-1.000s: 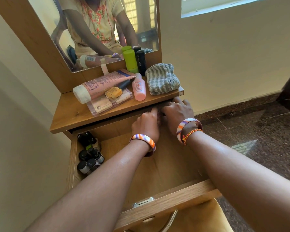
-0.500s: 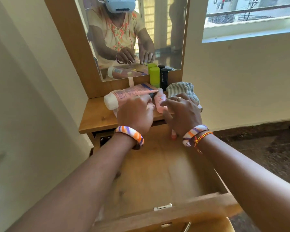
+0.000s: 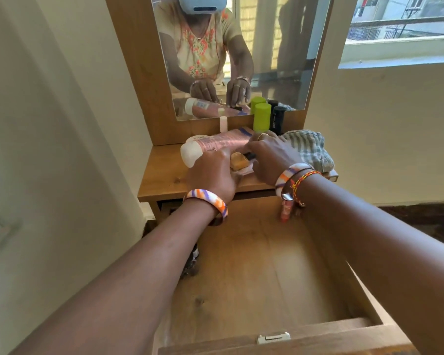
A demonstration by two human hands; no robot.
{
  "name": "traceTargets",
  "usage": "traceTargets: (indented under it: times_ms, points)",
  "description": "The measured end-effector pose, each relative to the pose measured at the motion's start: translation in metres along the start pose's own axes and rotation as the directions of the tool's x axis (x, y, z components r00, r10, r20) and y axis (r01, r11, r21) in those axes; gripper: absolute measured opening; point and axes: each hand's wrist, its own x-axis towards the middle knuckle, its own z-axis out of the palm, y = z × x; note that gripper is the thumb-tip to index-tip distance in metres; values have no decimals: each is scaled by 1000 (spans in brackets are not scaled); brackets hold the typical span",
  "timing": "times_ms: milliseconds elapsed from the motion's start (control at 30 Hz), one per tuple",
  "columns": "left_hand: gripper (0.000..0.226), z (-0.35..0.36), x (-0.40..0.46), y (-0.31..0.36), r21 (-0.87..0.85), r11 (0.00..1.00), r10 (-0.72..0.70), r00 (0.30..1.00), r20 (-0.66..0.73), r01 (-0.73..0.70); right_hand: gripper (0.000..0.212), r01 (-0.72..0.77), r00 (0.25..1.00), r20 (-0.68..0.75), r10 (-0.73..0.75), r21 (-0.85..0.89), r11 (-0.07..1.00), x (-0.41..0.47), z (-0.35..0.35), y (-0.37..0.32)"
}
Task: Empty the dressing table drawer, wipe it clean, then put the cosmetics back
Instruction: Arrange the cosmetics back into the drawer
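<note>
While the drawer (image 3: 254,278) sits open, both hands reach the desk (image 3: 164,180); left hand (image 3: 213,172) beside the pink tube (image 3: 223,143), right hand (image 3: 272,157) pinching a black stick (image 3: 250,156); left grip, can't tell.

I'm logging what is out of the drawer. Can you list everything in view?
tube: 1, pink, lying on shelf
yellow item: 1, on shelf between hands
green bottle: 1, upright by mirror
black bottle: 1, upright beside green bottle
cloth: 1, grey striped, shelf right
small bottle: 1, pink, back of drawer
drawer: 1, wooden, open
mirror: 1, above shelf
left hand: over shelf, grip unclear
right hand: over shelf, grip unclear
</note>
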Motion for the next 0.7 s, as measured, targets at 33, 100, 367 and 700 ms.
traceTargets:
  times_ms: [33,100,367,700]
  points:
    - [46,0,0,0,0,1000,-3,1000,-1,3,39,-3,1000,-7,3,-20,1000,0,1,1]
    - [46,0,1,-1,4,1000,-3,1000,7,3,35,-4,1000,2,4,-46,999,1,0,2]
    - [38,-19,-14,-14,-28,999,31,999,-14,-31,24,26,1000,14,-26,8,1000,-15,-19,-12]
    - [20,-43,-93,-64,-432,843,-312,946,91,320,21,83,989,98,-107,216,973,-74,-27,-65]
